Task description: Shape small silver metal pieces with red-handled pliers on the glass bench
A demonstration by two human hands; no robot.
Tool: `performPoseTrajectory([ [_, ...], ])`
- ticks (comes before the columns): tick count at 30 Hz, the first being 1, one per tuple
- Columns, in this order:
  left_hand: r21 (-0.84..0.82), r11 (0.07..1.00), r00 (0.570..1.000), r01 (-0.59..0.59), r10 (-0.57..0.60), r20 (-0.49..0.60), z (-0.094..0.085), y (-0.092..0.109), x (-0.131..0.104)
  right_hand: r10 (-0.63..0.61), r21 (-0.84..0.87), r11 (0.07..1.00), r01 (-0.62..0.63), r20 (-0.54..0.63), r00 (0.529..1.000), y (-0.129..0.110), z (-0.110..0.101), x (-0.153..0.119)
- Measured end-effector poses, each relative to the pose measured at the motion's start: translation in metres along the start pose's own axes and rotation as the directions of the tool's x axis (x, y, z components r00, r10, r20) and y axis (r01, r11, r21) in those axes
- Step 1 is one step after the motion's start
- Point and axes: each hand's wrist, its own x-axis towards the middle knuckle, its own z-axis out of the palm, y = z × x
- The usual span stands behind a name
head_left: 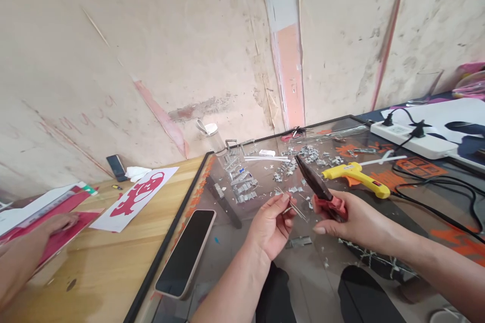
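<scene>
Several thin metal wires (297, 209) are pinched between the thumb and fingers of my left hand (273, 222), above the glass tabletop (261, 242). Just to its right, my right hand (346, 217) grips the red handles of pliers (316, 180), whose dark jaws point up and away to the left. The pliers and the wires do not touch. Many small silvery metal pieces (311, 154) lie scattered beyond my hands. A yellow glue gun (358, 177) rests on the glass behind my right hand.
A phone (186, 252) lies left of my left forearm. At the right are a white power strip (415, 140) and black cables (447, 189). A clear bottle (214, 139) stands at the back. Another person's hand (60, 223) rests on red paper at the far left.
</scene>
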Motion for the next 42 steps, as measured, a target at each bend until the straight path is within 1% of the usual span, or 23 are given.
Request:
performPoseTrajectory([
  [2, 0.050, 0.999, 1.000, -0.004, 0.004, -0.002, 0.000, -0.003, 0.000, -0.019, -0.046, 0.999, 0.018, -0.033, 0.999, 0.004, 0.000, 0.002],
  [6, 0.124, 0.992, 1.000, -0.017, 0.017, 0.003, 0.003, -0.006, -0.002, -0.068, -0.147, 0.987, 0.065, -0.019, 0.997, 0.003, 0.001, 0.002],
  [13, 0.130, 0.991, 1.000, -0.026, 0.027, -0.006, 0.006, -0.008, -0.003, -0.099, -0.201, 0.975, 0.095, -0.006, 0.995, 0.002, 0.003, 0.001],
  [19, 0.142, 0.990, 1.000, -0.003, 0.001, 0.012, 0.007, -0.012, -0.005, -0.103, -0.168, 0.981, 0.092, -0.057, 0.993, 0.000, 0.006, 0.001],
  [25, 0.159, 0.987, 1.000, 0.011, -0.014, 0.022, 0.007, -0.015, -0.006, -0.084, -0.156, 0.985, 0.072, -0.072, 0.994, 0.000, 0.009, 0.002],
  [30, 0.180, 0.984, 0.999, 0.020, -0.026, 0.032, 0.006, -0.016, -0.006, -0.077, -0.150, 0.986, 0.067, -0.057, 0.995, 0.004, 0.008, 0.002],
  [36, 0.226, 0.974, 0.999, 0.006, -0.017, 0.050, 0.009, -0.016, -0.008, -0.066, -0.112, 0.992, 0.062, -0.031, 0.997, 0.008, 0.009, 0.003],
  [42, 0.258, 0.966, 1.000, -0.016, 0.010, 0.021, 0.008, -0.012, -0.008, -0.029, -0.121, 0.992, 0.027, -0.017, 0.999, 0.016, 0.007, 0.006],
])
